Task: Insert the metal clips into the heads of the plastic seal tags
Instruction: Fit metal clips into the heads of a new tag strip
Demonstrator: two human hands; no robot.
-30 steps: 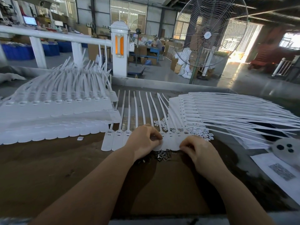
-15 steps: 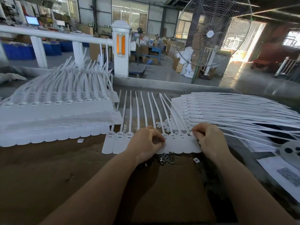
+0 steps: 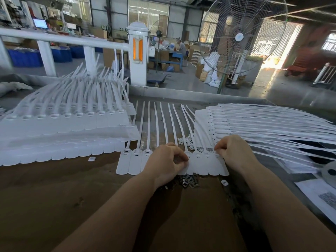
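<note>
Since a moment ago the right hand (image 3: pixel 234 153) has come up from the near edge of the row and now sits over the heads at its right end, fingers curled, fingertips (image 3: pixel 217 149) pinched together just above the rightmost tag head; whether a clip is between them I cannot tell. Over on the other side, the left hand (image 3: pixel 164 163) has hardly shifted: it rests on the middle of the row of seal tags (image 3: pixel 138 160), fingers curled down onto the tag flags, thumb and forefinger close together by a head; what it holds, if anything, is hidden.

That row lies flat on the brown surface (image 3: pixel 54 197), heads toward the person, tails fanning away. A small heap of dark metal clips (image 3: pixel 189 180) lies just below the row, between the two wrists. White little plastic pieces (image 3: pixel 189 142) are scattered between the tails beyond the hands. A big stack of tags (image 3: pixel 63 124) sits to the left, another spread of tags (image 3: pixel 263 124) to the right. One stray white piece (image 3: pixel 92 158) lies near the left stack.
</note>
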